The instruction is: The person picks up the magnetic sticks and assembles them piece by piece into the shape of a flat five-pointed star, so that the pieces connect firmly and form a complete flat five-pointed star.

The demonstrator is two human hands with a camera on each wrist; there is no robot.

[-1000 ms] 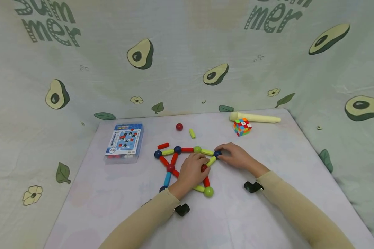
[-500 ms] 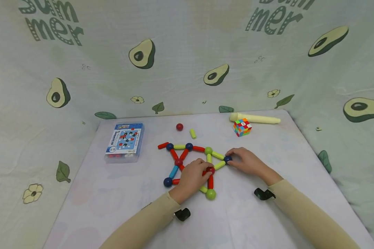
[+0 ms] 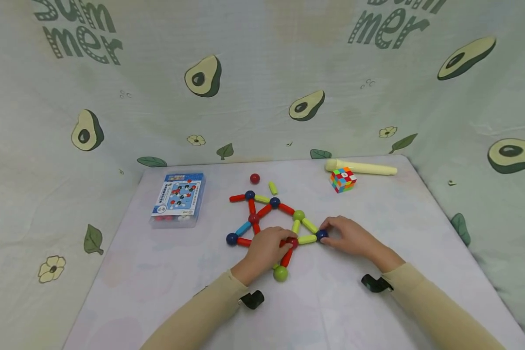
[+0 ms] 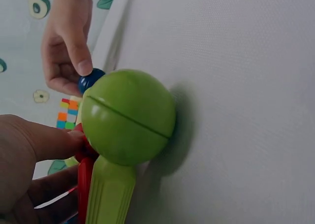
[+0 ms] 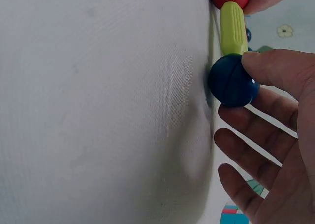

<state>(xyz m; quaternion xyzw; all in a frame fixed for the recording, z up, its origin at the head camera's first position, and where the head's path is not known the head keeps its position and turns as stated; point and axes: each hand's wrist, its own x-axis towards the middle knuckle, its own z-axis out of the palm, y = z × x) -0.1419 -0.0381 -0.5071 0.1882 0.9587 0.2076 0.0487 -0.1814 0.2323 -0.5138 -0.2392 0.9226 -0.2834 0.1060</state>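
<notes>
A flat frame of coloured rods and balls lies on the table. My left hand (image 3: 268,249) pinches a red ball (image 3: 293,242) on its near right side and hides some rods beneath. My right hand (image 3: 346,237) pinches a dark blue ball (image 3: 322,236) at the right corner, thumb on one side, as the right wrist view shows. A yellow-green rod (image 5: 233,28) joins these two balls. In the left wrist view, a big green ball (image 4: 129,117) stands in front of my left thumb. A red rod (image 3: 237,198) meets the far-left blue ball (image 3: 250,195).
Behind the frame lie a loose red ball (image 3: 254,178) and a yellow-green rod (image 3: 273,188). A boxed set (image 3: 178,200) is at the back left. At the back right are a puzzle cube (image 3: 343,180) and a pale yellow microphone-shaped stick (image 3: 364,167).
Both hands have turned the frame clockwise on the table. Its right corner came nearer and right, its left side went farther away, and the once separate red rod now meets the far-left blue ball.
</notes>
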